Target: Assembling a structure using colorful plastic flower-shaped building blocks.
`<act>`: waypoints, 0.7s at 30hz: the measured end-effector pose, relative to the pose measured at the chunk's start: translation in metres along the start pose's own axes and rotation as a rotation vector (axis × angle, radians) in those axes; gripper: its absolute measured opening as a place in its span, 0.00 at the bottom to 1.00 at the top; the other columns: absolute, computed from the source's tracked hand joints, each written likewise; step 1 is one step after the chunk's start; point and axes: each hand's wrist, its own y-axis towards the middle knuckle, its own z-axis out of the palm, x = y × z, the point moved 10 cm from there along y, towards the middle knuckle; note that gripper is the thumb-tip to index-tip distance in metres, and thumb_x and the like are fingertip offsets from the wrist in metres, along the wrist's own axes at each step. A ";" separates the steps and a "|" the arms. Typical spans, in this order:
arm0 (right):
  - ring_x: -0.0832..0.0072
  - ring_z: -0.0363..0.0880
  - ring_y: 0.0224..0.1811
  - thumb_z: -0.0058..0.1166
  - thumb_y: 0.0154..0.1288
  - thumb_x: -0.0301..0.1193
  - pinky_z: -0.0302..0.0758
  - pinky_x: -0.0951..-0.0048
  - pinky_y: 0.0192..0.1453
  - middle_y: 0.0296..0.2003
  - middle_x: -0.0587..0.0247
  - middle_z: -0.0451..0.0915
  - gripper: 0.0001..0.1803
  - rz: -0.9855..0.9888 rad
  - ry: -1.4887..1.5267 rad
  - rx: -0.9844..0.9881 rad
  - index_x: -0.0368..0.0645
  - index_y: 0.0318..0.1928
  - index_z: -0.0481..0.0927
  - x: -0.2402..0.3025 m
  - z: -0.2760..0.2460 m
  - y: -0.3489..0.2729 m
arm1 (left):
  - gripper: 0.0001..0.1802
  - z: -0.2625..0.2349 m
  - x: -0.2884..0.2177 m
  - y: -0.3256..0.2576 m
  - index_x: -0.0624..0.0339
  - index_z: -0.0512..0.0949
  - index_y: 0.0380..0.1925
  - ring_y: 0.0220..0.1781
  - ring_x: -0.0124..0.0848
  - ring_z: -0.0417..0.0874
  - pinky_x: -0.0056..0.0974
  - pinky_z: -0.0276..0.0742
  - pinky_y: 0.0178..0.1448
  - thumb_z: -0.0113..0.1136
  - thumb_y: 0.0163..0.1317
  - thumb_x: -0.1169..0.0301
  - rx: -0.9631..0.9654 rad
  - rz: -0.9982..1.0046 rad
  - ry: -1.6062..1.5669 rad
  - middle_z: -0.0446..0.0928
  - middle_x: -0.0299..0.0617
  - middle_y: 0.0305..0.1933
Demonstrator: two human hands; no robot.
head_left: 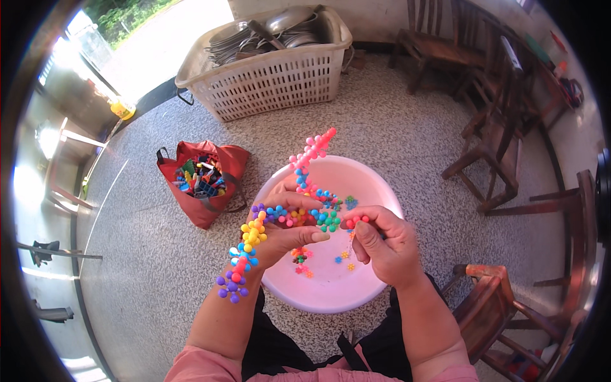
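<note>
Pink, blue, green, yellow, purple knobbed chain [254, 233], draped over left hand [280, 243].

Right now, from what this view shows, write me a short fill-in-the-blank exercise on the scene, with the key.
The right hand holds a ____ piece.
The lower end of the bead chain is ____.
The round basin is ____.
The open bag stands to the ____ of the basin.

Missing words: red; purple; pink; left.

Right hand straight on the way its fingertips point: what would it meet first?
The right hand, leading with its red piece, would likely meet the green knobbed piece by the left hand; depth is unclear.
</note>
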 end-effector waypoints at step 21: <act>0.78 0.79 0.32 0.52 0.60 0.25 0.74 0.79 0.36 0.32 0.58 0.80 0.10 -0.387 -0.576 -0.018 0.37 0.42 0.76 0.030 0.024 -0.001 | 0.19 -0.013 -0.004 -0.007 0.61 0.80 0.32 0.50 0.32 0.73 0.35 0.71 0.53 0.74 0.37 0.73 -0.010 0.041 0.122 0.72 0.41 0.47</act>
